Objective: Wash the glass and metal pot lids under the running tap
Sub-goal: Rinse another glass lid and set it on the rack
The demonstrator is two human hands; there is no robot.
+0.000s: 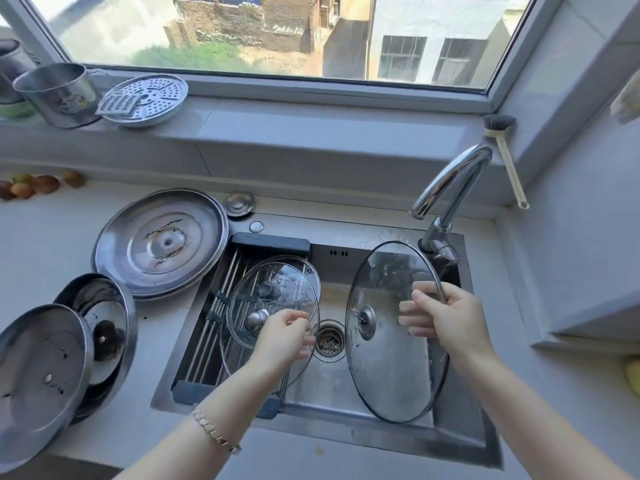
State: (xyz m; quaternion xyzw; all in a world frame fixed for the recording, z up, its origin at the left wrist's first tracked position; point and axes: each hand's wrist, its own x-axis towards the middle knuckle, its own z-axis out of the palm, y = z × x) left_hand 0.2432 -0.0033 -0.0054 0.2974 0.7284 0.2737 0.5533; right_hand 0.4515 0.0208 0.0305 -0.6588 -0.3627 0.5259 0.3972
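Observation:
My right hand [446,315] grips the right rim of a large glass lid [384,372], which stands tilted on edge in the steel sink [346,434], its metal knob facing left. The chrome tap [450,181] arches above it; no water stream is visible. My left hand [285,336] rests at the right rim of a smaller glass lid [263,306] lying on the rack. Another glass lid [298,268] lies partly under it. A big metal lid [161,242] and two stacked metal lids [41,372] sit on the counter to the left.
A roll-up drying rack [221,306] covers the sink's left half. The drain strainer [329,341] is in the middle. A steel pot [57,93] and steamer plate [152,98] stand on the windowsill. A dish brush [505,157] leans at right. Fruits [31,185] lie far left.

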